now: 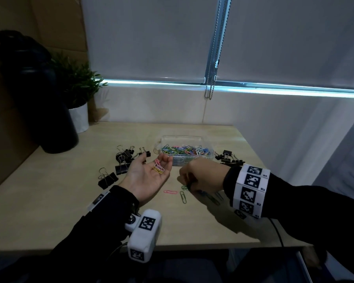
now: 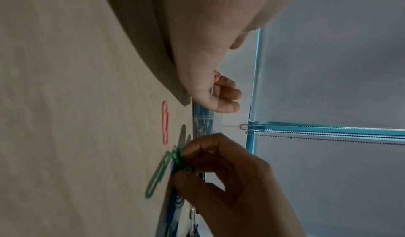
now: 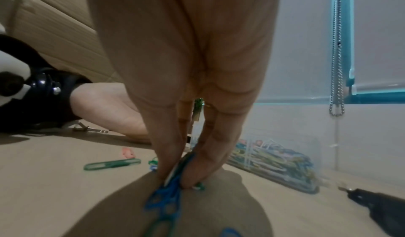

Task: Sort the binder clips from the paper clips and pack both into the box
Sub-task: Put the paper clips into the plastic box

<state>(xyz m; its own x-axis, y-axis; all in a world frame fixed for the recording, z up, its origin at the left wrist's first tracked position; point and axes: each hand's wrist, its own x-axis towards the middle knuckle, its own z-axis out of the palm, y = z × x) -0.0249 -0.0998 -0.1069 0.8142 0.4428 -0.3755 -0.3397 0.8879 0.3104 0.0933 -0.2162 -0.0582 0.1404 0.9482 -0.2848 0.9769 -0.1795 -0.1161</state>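
A clear plastic box (image 1: 165, 139) near the table's middle holds a heap of coloured paper clips (image 1: 185, 150). My left hand (image 1: 149, 172) lies palm up in front of it, fingers curled up around several pink, white and yellow paper clips (image 1: 158, 167). The left wrist view shows those fingertips (image 2: 225, 93) bent over the clips. To its right, my right hand (image 1: 187, 186) reaches down to the table and pinches green and blue paper clips (image 3: 168, 195) between thumb and fingers. A pink clip (image 1: 170, 192) and a green clip (image 1: 183, 197) lie loose between my hands.
Black binder clips lie in a group left of the box (image 1: 123, 158) and a smaller group right of it (image 1: 229, 158). A dark bottle (image 1: 39, 99) and a potted plant (image 1: 79, 117) stand at the back left. A blind chain (image 1: 211, 78) hangs behind.
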